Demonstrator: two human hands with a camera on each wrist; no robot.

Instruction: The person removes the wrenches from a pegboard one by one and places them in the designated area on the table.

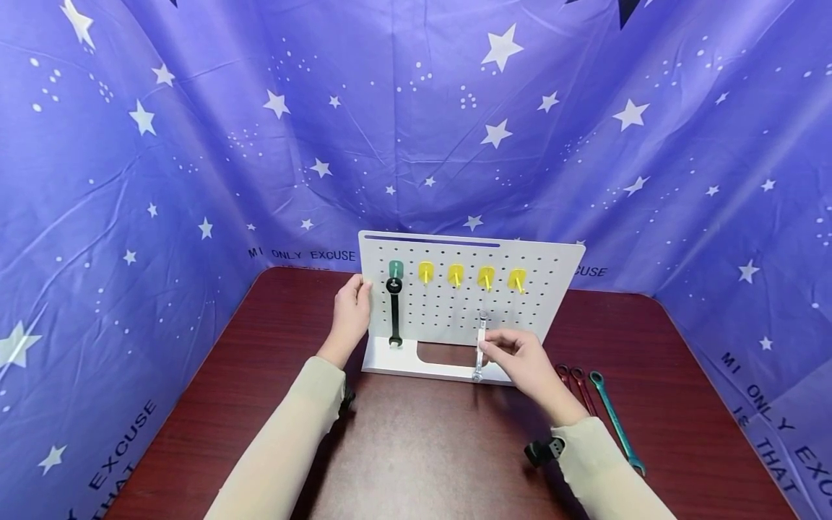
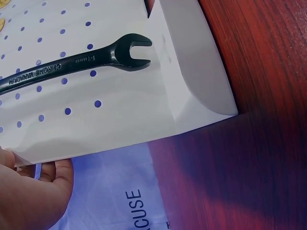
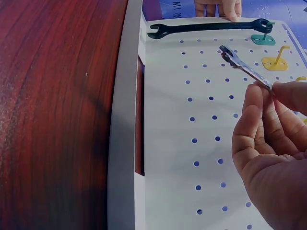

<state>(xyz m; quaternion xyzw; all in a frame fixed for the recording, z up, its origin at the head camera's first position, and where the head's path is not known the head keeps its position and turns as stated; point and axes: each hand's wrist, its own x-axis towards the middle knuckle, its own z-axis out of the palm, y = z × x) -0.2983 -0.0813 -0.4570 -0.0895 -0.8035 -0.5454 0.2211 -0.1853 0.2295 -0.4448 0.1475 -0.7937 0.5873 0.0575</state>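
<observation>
A white pegboard (image 1: 442, 303) stands on the table, with a green hook (image 1: 396, 269) and several yellow hooks (image 1: 456, 275) in a row. From the green hook hangs a black combination wrench (image 1: 394, 314), its open end (image 2: 132, 51) downward. My left hand (image 1: 352, 312) grips the board's left edge, thumb at the front and fingers behind. In my right hand (image 1: 523, 365), a silver wrench (image 1: 481, 347) is pinched between thumb and fingertips. That wrench is held upright in front of the board's lower part, below the yellow hooks; in the right wrist view its free end (image 3: 231, 56) points toward the black wrench.
Right of the board, by my right forearm, lie a teal wrench (image 1: 617, 422) and two dark red wrenches (image 1: 583, 390). The reddish-brown table (image 1: 403, 448) is enclosed by blue star-patterned cloth (image 1: 416, 115) behind and at both sides.
</observation>
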